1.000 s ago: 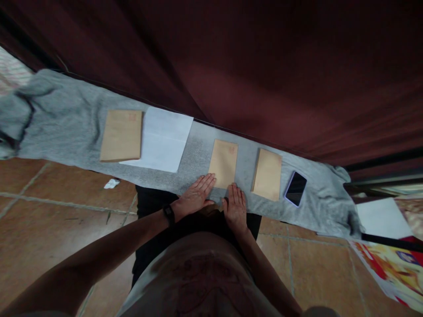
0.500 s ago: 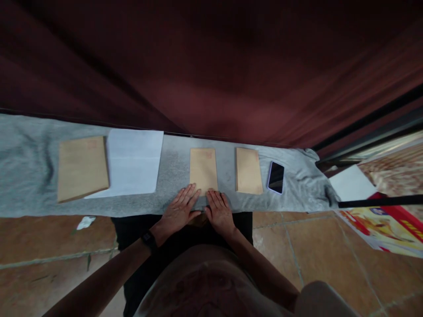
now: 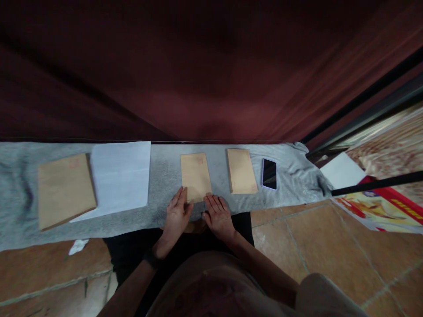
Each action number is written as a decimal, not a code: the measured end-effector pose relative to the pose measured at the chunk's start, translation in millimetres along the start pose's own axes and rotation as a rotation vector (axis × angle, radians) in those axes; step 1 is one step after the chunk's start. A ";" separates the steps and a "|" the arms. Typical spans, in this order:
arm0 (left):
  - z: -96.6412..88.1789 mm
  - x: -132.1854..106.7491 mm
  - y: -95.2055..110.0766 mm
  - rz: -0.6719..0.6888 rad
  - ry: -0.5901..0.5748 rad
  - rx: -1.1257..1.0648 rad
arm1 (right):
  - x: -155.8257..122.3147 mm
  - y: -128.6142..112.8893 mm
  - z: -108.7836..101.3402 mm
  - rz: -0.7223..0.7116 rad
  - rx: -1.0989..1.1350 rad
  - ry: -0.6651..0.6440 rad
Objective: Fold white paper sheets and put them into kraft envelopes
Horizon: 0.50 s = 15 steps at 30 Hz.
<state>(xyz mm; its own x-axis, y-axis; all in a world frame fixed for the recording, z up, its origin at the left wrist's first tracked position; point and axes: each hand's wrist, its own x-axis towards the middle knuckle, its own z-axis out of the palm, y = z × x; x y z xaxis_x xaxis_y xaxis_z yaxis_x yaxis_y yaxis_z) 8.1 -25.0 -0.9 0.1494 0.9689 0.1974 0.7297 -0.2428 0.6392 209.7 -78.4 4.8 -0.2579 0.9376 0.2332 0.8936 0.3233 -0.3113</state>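
The small brown envelope (image 3: 195,176) lies flat near the middle of the grey cloth (image 3: 165,169), close to the cloth's near edge, with its long sides running toward the far edge. The left hand (image 3: 176,215) rests palm down with its fingers together, their tips over the envelope's near left corner. The right hand (image 3: 218,215) lies flat with its fingers slightly spread, touching the near right corner. Neither hand grips anything.

The main risk, as I judge it, is the cloth itself. It is loose fabric on a tiled floor (image 3: 313,237), so flat palms that press and slide could drag it along with the envelope and ruck it up. With only fingertips on two corners, the envelope could also skew or crease at its near edge.

A second brown envelope (image 3: 242,171) lies just right of the first, and a phone (image 3: 269,174) sits beside that. Both are near enough that a bunching cloth or a sideways sweep of the right hand could shift them.

Toward the left end, a white sheet (image 3: 120,176) lies partly under a larger brown envelope (image 3: 65,190). The sheet is light, and a tug on the fabric could move it.

A dark red curtain (image 3: 211,79) hangs along the cloth's far edge, and anything pushed that way could slip beneath it. The light is dim, so small misalignments would be hard to spot.
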 end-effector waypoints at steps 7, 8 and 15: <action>9.6 16.5 -0.2 -0.246 0.095 -0.287 | -0.1 0.5 0.9 0.004 0.004 0.010; 8.6 19.1 0.7 -0.295 0.101 -0.327 | 0.1 0.1 0.7 0.004 0.005 0.007; -4.1 33.8 21.3 -0.507 0.048 -0.668 | 4.0 -6.7 -2.8 0.048 0.023 0.015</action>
<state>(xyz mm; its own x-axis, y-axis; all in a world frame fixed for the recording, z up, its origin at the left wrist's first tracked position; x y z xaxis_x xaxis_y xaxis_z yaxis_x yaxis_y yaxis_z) 26.0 2.4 22.5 -0.1300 0.9689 -0.2104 0.1496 0.2290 0.9619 203.7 -77.2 10.3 -0.2097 0.9501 0.2309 0.8962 0.2812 -0.3431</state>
